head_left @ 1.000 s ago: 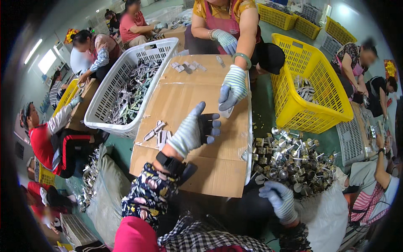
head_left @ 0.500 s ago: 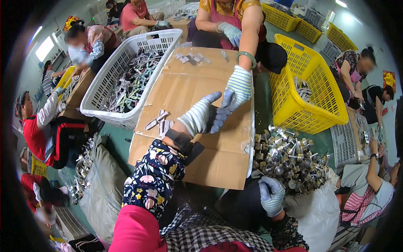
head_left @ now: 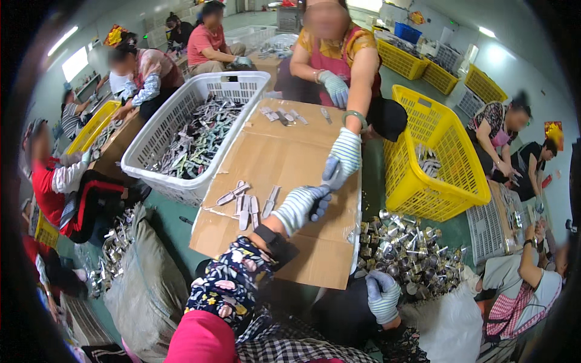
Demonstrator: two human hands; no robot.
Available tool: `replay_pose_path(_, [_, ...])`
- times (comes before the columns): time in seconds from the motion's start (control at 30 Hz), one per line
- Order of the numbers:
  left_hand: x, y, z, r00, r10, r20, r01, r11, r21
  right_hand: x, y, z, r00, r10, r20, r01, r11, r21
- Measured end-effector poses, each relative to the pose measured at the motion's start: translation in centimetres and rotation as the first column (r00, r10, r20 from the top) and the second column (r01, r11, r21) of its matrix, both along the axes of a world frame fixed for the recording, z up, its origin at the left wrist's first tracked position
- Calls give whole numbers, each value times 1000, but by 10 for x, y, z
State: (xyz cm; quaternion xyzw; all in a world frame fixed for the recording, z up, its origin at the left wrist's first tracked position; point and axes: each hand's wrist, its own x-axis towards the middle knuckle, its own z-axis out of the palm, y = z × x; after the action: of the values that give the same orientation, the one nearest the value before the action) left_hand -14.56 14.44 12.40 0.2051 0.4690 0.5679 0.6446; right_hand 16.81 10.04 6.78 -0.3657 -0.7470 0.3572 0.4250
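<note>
Co-worker in red (head_left: 45,181): seated at the far-left side, in dark trousers with a red stripe.
Left metal heap (head_left: 115,257): shiny parts on the floor, beside the sack.
Grey-green sack (head_left: 145,290): full, slumped on the floor, left of the tabletop.
White basket (head_left: 136,171): slotted plastic, along the left edge of the tabletop; contains a large jumble of flat pieces (head_left: 196,142), grey and greenish.
Tabletop (head_left: 266,151): covered with brown cardboard, between the white basket and the yellow one.
Near group of flat grey pieces (head_left: 244,212): several, long and narrow, on the left part of the tabletop, just left of the left hand; some overlap.
Far group of flat grey pieces (head_left: 284,116): a few, at the far edge.
Left hand (head_left: 302,207): striped, grey-palmed glove, dark wristband, floral cuff; over the tabletop, fingers bent, meeting the co-worker's hand; whether they grasp a piece cannot be told.
Co-worker's hand (head_left: 345,154): striped glove, green bangle, reaching in from the far side.
Right hand (head_left: 382,297): matching glove, nearer than the tabletop; fingers curled inward, contents hidden.
Right metal heap (head_left: 411,254): cup-shaped parts with stems, on the floor, right of the tabletop.
Yellow basket (head_left: 423,202): slotted, beyond that heap; grey pieces inside.
White sack (head_left: 445,323): near right, beside the right hand.
</note>
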Motion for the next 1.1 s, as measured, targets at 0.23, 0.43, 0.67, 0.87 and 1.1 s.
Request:
replay_pose_path(0.23, [57,-66,13,972,121,-203,-119,993,21,23,5,-17,996,-89,32,90,995,-48])
replay_pose_path(0.43, [84,-149,-29,939,226,-257,-243,970,-34,-19,-22,64,992,96,-82,-113,961,-253])
replay_pose_path(0.67, [123,-176,-71,969,215,-117,-219,975,-22,-174,-11,94,781,346,520,-353,931,-91])
replay_pose_path(0.87, [114,-166,-81,932,112,-344,-118,993,1,-249,37,76,503,310,807,-410,907,-94])
replay_pose_path(1.1, [117,-166,-101,659,341,-671,-133,930,343,-325,152,127,200,335,921,-496,845,-199])
